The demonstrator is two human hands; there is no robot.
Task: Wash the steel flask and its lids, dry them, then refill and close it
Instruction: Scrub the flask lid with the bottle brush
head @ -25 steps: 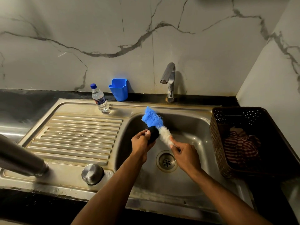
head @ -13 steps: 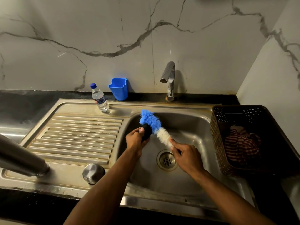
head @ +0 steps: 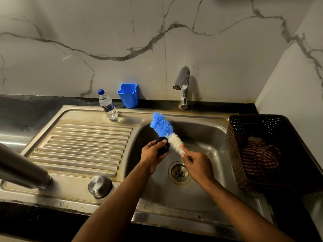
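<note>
Over the sink basin (head: 206, 135) my left hand (head: 152, 154) grips a small black inner lid (head: 163, 145). My right hand (head: 195, 165) holds a blue and white bottle brush (head: 166, 132) by its handle, and its bristles lie against the lid. The steel flask (head: 21, 168) stands at the left edge of the drainboard, only partly in view. A round steel outer lid (head: 100, 186) sits on the drainboard's front, near the basin.
A small water bottle (head: 107, 105) and a blue plastic cup (head: 128, 95) stand at the back of the sink. The tap (head: 182, 86) is behind the basin; no water runs. A brown basket (head: 262, 152) with striped cloth sits at the right.
Both hands and the brush shifted a little left, then back to the right over the basin. The brush stays against the black lid.
</note>
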